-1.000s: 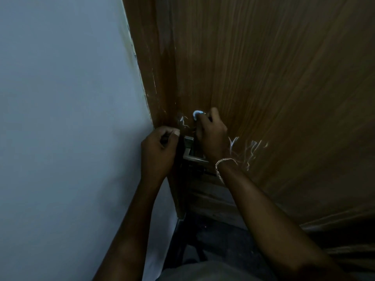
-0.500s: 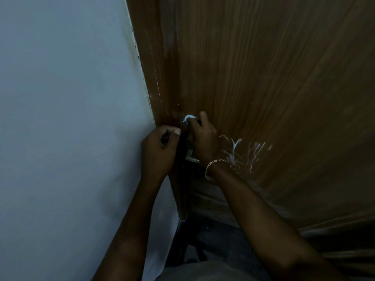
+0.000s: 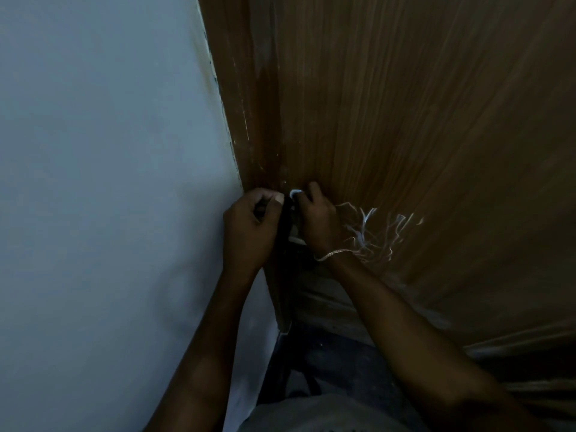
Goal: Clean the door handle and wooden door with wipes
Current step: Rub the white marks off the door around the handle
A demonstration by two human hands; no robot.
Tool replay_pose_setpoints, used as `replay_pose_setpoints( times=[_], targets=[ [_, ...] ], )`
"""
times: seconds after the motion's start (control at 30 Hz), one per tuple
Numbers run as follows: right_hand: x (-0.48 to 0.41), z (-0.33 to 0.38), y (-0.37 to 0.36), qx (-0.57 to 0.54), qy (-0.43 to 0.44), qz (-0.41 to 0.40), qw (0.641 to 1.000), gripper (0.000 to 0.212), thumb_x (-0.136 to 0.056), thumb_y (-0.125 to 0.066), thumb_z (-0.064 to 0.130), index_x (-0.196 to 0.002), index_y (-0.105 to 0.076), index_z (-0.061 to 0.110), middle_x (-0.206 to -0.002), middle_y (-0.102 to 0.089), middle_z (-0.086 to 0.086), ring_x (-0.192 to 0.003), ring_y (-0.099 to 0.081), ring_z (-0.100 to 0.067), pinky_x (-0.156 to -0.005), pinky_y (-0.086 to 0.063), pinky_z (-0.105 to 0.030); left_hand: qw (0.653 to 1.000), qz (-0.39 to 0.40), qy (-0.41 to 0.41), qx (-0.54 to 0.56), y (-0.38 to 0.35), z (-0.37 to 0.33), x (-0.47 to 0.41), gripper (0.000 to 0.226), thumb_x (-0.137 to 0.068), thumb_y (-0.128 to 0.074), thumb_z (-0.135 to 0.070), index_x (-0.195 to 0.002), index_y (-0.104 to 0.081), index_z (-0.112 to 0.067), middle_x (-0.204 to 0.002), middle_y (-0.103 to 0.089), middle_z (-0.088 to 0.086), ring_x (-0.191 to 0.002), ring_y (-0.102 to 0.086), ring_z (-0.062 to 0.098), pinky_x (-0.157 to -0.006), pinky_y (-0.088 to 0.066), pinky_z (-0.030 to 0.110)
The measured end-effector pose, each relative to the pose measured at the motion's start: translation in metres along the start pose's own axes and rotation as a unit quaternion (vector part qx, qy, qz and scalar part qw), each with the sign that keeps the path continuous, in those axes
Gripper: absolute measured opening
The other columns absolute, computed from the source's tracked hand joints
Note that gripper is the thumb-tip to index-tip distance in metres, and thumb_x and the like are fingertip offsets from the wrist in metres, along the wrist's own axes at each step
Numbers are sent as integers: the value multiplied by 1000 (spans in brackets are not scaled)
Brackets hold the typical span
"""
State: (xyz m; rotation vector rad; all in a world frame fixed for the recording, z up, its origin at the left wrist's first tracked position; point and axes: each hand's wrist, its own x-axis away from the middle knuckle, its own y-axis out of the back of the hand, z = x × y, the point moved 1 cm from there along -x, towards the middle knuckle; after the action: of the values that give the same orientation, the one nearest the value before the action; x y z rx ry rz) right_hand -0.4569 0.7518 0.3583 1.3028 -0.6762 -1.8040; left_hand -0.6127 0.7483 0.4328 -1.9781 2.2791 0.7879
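Observation:
A brown wooden door fills the right of the view, with white scribbled marks on it beside my right wrist. My right hand holds a small white wipe against the door, right above the metal door handle, which it mostly hides. My left hand is curled round the door's edge at handle height; what its fingers hold is hidden.
A pale blue-grey wall takes up the left half, meeting the darker wooden door frame. A dark floor shows below the door between my forearms. The scene is dim.
My right hand with the wipe moved down and left from the door face to just above the handle. The left hand stayed on the door's edge.

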Motion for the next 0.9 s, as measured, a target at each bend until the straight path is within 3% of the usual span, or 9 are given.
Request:
replay_pose_setpoints(
  times=[0.13,0.23,0.4,0.5,0.57,0.63,0.7,0.8,0.9],
  targets=[
    [-7,-4,23,-5,2,-93,996,30,-89,-67,11,-118,-60,11,-117,-55,-8,-81,-58,-10,-62,-51,-18,1000,-8,11,8,0,4,4,18,-98,-62,-26,-103,-76,-15,-93,-75,-7,-89,-69,0,-75,-49,6],
    [-27,17,14,-9,19,-61,998,31,-91,-66,6,-122,-61,4,-124,-58,-17,-97,-64,-23,-76,-60,-32,1000,7,15,5,-3,4,7,17,-99,-62,-25,-101,-76,-16,-91,-74,-9,-86,-69,0,-74,-50,8],
    [-3,7,-2,27,3,58,998,36,-99,-56,11,-134,-57,6,-139,-51,-15,-113,-60,-27,-91,-54,-39,1000,12,3,8,-3,6,7,19,-99,-61,-28,-103,-75,-17,-91,-74,-10,-87,-70,0,-77,-57,17],
    [9,-9,16,35,-17,-22,999,25,-95,-62,7,-120,-64,6,-121,-60,-13,-92,-65,-22,-75,-55,-27,1000,3,16,18,-1,11,8,21,-98,-61,-30,-104,-75,-16,-92,-75,-7,-89,-71,4,-81,-61,30],
    [2,-12,23,29,-18,-57,998,26,-94,-65,11,-119,-62,9,-116,-58,-8,-84,-61,-14,-66,-44,-17,1000,1,18,21,-1,13,9,19,-98,-61,-29,-103,-75,-16,-92,-75,-8,-89,-71,4,-81,-61,32],
    [-13,-3,20,-1,-26,-47,999,30,-93,-64,10,-122,-59,9,-118,-55,-9,-89,-60,-19,-68,-48,-22,1000,8,16,16,-5,12,10,18,-98,-61,-30,-102,-75,-19,-90,-74,-12,-87,-70,1,-79,-61,29],
    [-19,9,6,-8,-36,7,999,32,-93,-60,7,-124,-59,6,-128,-52,-16,-103,-61,-31,-80,-55,-39,1000,20,14,18,-8,9,9,17,-98,-60,-30,-102,-75,-21,-90,-74,-12,-86,-70,0,-78,-61,28],
    [1,-2,-7,29,-4,54,998,36,-95,-61,12,-130,-58,6,-137,-50,-17,-111,-60,-30,-89,-55,-42,999,31,15,30,-11,7,7,19,-98,-60,-31,-103,-75,-20,-92,-75,-11,-89,-71,2,-81,-62,33],
    [22,-32,5,30,-19,-39,999,28,-96,-63,14,-123,-62,9,-116,-57,-10,-92,-61,-21,-76,-55,-36,999,26,20,39,-7,8,7,25,-96,-59,-34,-104,-75,-16,-94,-75,-7,-91,-72,9,-83,-62,41]
  ],
)
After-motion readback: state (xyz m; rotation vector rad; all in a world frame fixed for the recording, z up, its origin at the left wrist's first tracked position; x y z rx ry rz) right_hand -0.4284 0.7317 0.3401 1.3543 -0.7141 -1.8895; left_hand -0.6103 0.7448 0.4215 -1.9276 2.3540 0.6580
